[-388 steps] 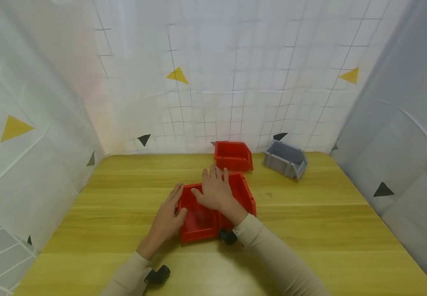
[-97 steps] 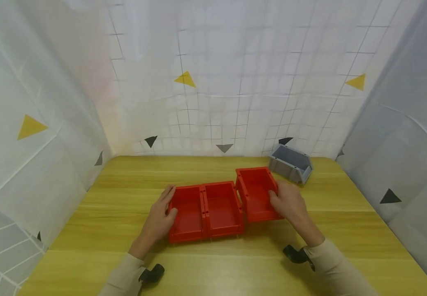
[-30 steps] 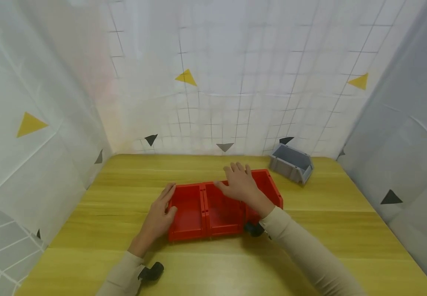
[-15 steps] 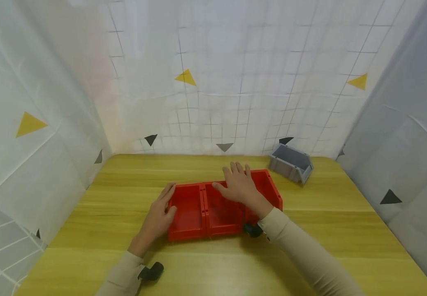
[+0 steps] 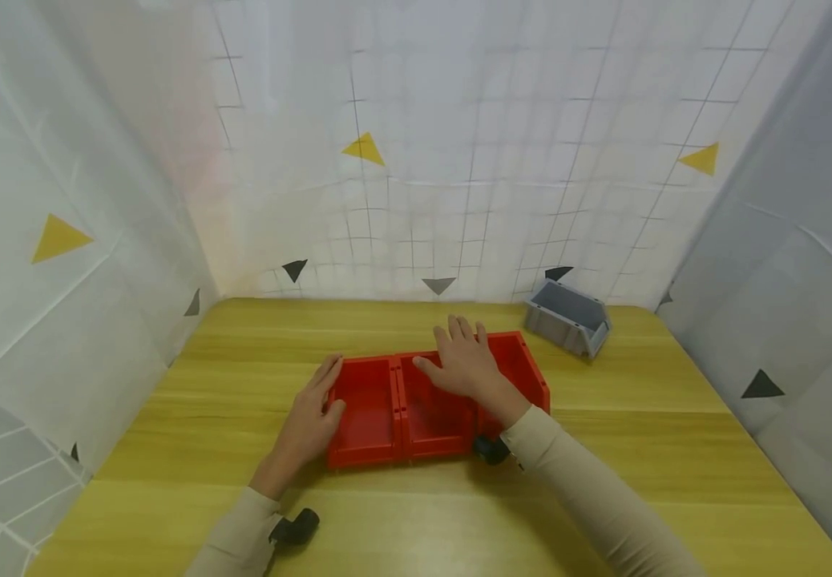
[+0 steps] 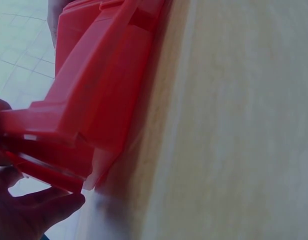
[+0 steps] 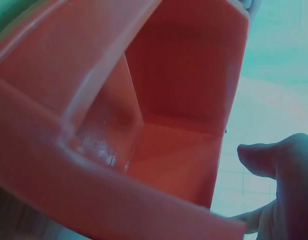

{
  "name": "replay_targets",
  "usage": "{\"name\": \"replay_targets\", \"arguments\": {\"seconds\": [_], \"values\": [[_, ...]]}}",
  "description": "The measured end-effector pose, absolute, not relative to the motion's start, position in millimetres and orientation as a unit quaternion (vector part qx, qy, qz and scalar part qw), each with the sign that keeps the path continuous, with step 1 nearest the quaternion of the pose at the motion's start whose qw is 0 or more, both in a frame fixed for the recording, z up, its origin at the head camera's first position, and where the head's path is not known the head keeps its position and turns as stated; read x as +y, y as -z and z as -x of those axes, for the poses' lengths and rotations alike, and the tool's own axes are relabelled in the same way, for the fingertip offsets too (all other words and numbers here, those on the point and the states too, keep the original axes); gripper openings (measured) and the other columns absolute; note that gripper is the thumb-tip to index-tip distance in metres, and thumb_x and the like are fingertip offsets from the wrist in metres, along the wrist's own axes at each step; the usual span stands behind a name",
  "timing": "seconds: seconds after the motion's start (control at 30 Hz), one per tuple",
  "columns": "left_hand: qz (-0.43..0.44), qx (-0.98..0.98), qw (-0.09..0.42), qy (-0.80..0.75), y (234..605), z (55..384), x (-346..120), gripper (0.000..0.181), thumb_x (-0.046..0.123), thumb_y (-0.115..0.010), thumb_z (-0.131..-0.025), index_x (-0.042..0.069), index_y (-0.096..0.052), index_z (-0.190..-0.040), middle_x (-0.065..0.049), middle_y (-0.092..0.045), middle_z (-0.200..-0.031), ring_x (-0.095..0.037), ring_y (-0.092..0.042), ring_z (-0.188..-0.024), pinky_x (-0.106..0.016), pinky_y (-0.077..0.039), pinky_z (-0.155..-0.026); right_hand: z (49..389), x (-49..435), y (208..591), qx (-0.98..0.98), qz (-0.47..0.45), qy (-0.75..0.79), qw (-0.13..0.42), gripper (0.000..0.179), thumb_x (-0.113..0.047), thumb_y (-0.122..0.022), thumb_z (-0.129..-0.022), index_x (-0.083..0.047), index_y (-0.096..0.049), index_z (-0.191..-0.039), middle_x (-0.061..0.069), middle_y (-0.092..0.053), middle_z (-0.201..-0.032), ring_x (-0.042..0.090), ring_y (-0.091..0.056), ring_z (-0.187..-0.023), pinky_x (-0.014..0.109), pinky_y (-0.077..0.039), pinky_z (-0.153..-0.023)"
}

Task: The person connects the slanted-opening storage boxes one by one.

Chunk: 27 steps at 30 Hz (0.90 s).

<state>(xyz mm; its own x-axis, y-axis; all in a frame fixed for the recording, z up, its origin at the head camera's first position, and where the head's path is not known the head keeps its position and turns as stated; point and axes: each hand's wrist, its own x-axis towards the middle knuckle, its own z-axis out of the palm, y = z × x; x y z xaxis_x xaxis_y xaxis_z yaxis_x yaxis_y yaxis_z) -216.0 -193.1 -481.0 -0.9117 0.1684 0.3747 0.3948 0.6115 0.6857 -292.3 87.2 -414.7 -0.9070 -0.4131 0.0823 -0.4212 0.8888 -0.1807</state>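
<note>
Three red storage bins stand side by side on the table: a left bin, a middle bin and a right bin. My left hand lies along the left bin's outer left side, fingers straight, thumb at its rim. In the left wrist view, fingers touch that side. My right hand is spread flat over the middle and right bins, near their joint, covering part of both. In the right wrist view its thumb is apart from a red bin.
A grey storage bin stands at an angle at the back right of the wooden table. White sheeting with grid lines and triangles encloses the back and sides. A black wrist-camera mount sits on the left cuff.
The third red bin, earlier at the back and then in my right hand's grip, now sits in the row's right place. That hand has let go and spread out. The last second shows hardly any motion.
</note>
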Motion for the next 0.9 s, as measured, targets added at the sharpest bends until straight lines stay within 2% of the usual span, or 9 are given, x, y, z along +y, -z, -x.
{"name": "replay_targets", "arguments": {"seconds": [0.43, 0.63, 0.9], "values": [[0.160, -0.889, 0.137, 0.407, 480, 216, -193, 0.069, -0.003, -0.056, -0.096, -0.001, -0.033, -0.161, -0.010, -0.027, -0.168, -0.031, -0.027, -0.153, -0.053, -0.028, -0.118, 293, 87, 416, -0.971, -0.214, -0.100, 0.022, 0.078, -0.053, -0.056, -0.100, 0.000, -0.041, -0.157, 0.028, -0.028, -0.164, 0.044, -0.020, -0.152, 0.065, -0.007, -0.120], [0.162, -0.888, 0.140, 0.407, 479, 217, -195, 0.068, -0.003, -0.056, -0.096, -0.002, -0.033, -0.161, -0.011, -0.027, -0.168, -0.032, -0.026, -0.153, -0.053, -0.027, -0.118, 295, 85, 417, -0.970, -0.216, -0.108, 0.026, 0.080, -0.053, -0.056, -0.101, -0.001, -0.037, -0.159, 0.028, -0.025, -0.165, 0.044, -0.019, -0.152, 0.066, -0.003, -0.120], [0.168, -0.890, 0.139, 0.401, 480, 217, -194, 0.068, -0.003, -0.056, -0.096, -0.003, -0.033, -0.160, -0.012, -0.026, -0.168, -0.032, -0.026, -0.153, -0.053, -0.028, -0.118, 296, 87, 445, -0.972, -0.211, -0.100, 0.009, 0.083, -0.055, -0.056, -0.100, -0.001, -0.035, -0.160, 0.028, -0.019, -0.167, 0.044, -0.015, -0.153, 0.066, -0.002, -0.120]]}}
